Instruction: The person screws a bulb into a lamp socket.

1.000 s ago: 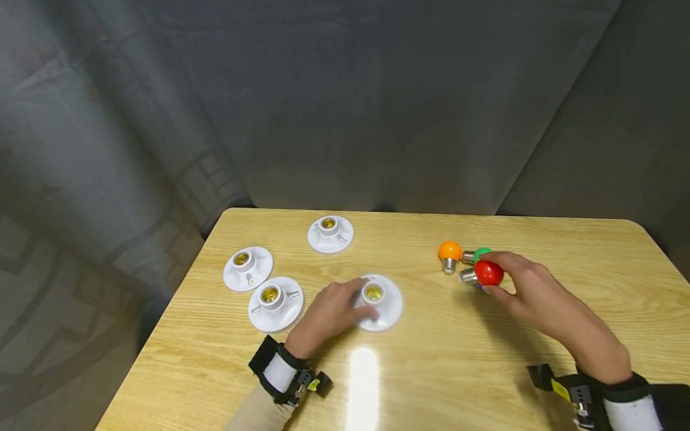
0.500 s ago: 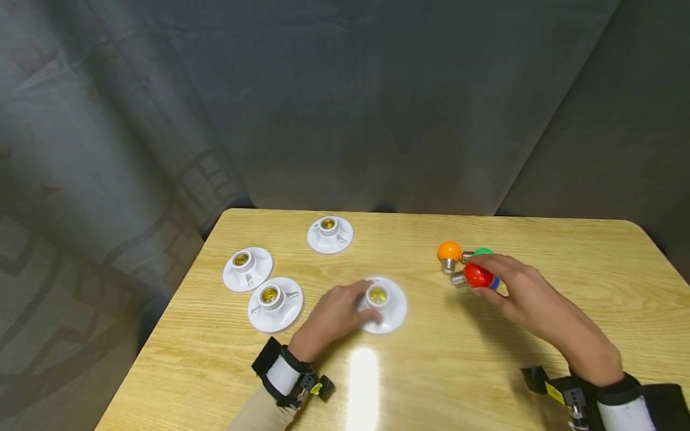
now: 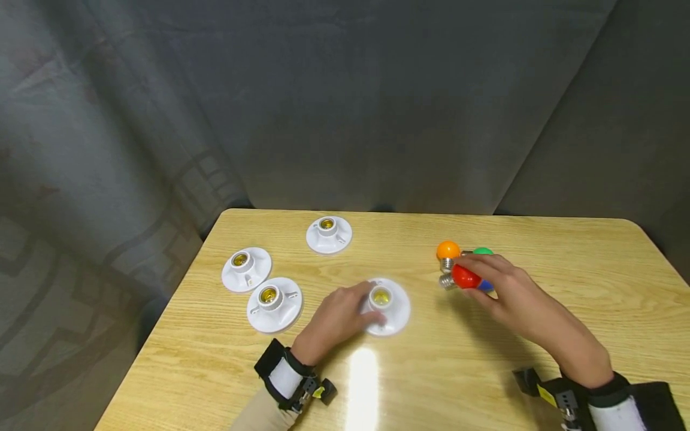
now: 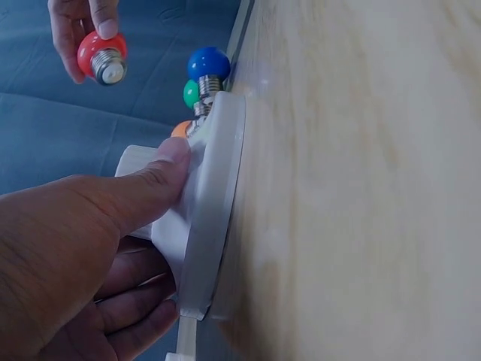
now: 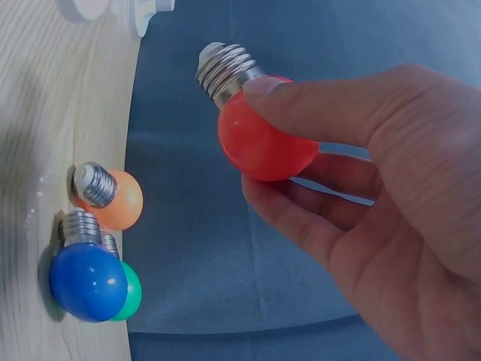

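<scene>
Between thumb and fingers my right hand point(image 3: 517, 299) pinches a red light bulb point(image 5: 263, 139), held above the table with its metal screw base pointing left in the head view. My left hand point(image 3: 336, 317) grips a round white lamp socket point(image 3: 392, 308) at its left side, thumb and fingers around the raised collar. In the left wrist view the thumb presses on the socket's point(image 4: 203, 218) sloping face. Behind the red bulb lie an orange bulb point(image 3: 448, 250), a green bulb point(image 3: 482, 251) and a blue bulb point(image 5: 89, 282), partly hidden by my right hand in the head view.
On the left of the wooden table point(image 3: 474, 383) sit more white lamp sockets: one at the back point(image 3: 339, 239), one at the far left point(image 3: 259, 272), and a nearer socket point(image 3: 288, 314) beside my left forearm. A grey curtain point(image 3: 377, 108) hangs behind the table.
My right hand has moved left with the red bulb, uncovering more of the blue bulb. My left hand and its socket have shifted slightly to the right.
</scene>
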A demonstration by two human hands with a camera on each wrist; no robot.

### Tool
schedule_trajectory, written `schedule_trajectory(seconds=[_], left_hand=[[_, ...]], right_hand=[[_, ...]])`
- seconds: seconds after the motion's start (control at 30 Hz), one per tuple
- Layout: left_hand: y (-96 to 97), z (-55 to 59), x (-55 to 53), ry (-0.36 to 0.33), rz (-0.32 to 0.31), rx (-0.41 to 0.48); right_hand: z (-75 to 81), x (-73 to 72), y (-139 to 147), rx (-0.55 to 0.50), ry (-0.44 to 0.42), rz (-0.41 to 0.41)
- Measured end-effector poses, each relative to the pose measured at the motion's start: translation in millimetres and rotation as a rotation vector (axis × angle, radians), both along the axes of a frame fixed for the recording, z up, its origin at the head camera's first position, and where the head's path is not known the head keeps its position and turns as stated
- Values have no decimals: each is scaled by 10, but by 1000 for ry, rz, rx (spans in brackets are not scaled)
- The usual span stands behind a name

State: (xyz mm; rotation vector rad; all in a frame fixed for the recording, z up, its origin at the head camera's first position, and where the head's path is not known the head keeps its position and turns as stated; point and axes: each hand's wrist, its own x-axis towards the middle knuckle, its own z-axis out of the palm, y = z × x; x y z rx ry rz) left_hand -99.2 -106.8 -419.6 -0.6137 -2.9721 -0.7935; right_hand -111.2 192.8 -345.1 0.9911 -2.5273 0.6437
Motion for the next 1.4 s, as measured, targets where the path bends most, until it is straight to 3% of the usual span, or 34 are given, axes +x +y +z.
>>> schedule_trajectory(seconds=[0.4,0.8,1.07,1.4], left_hand=[[19,-45,1,-7,-31,61],[6,-3,28,-76,-85,62],[26,-38,24,-48,-103,58],[52,-63,28,-43,-123,96]], right_hand=[[11,28,-69,-9,-13,17],[-15,17,-74,-15,-3,69],[-51,17,-93,-29,42,82],[-58,30,-153,-68,38,95]])
